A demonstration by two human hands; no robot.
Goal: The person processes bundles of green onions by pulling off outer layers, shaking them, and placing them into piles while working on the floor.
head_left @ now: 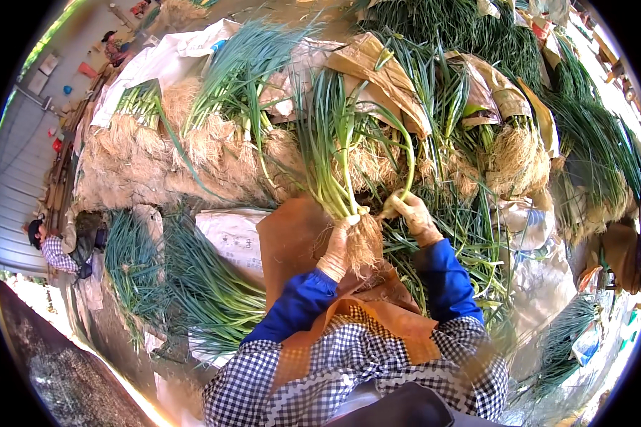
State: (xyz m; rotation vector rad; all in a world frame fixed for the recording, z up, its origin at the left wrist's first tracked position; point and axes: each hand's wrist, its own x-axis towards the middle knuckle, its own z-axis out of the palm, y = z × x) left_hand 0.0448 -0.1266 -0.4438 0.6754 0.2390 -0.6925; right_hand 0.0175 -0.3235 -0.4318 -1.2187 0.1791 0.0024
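Observation:
A bunch of green onions (327,174) stands upright in front of me, leaves pointing away and pale, hairy roots (364,243) hanging toward my lap. My left hand (336,250) is closed round its white base, just above the roots. To the right, my right hand (416,218) pinches the lower end of a single green onion stalk (410,160), which bends up and over to the left. That stalk is held a little apart from the bunch. An orange-brown apron (285,238) spreads beneath both hands.
A long row of rooted green onions (214,153) lies across the far side, partly under brown paper (377,64) and white sacks (171,53). Loose leaves (470,249) lie at my right. More green onions (214,285) are at my left. Another person (58,252) sits at the far left.

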